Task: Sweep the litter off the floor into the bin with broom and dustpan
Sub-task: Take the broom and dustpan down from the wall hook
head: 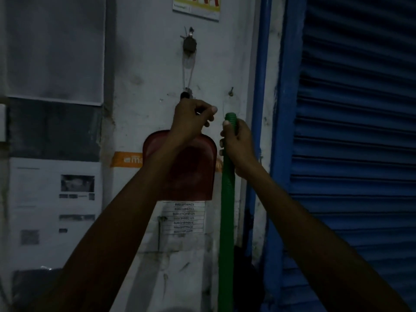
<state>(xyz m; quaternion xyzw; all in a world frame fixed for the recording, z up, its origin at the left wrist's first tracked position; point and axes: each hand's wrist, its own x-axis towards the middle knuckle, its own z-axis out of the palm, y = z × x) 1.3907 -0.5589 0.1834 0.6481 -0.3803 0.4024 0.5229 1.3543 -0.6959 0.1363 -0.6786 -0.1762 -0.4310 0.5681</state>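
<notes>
The red dustpan (191, 167) hangs flat against the far wall from a hook, and the person's left hand (191, 122) pinches the top of its handle, fingers curled tight, seemingly to unhook or hang it. Just right, the right hand (236, 145) wraps the upright green broom handle (227, 199), steadying it. No litter or bin shows here.

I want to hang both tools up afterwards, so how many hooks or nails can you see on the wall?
2. One hook sits just above the left hand, over the red dustpan. One nail sits above the green broom handle. The hands may hide others.
</notes>
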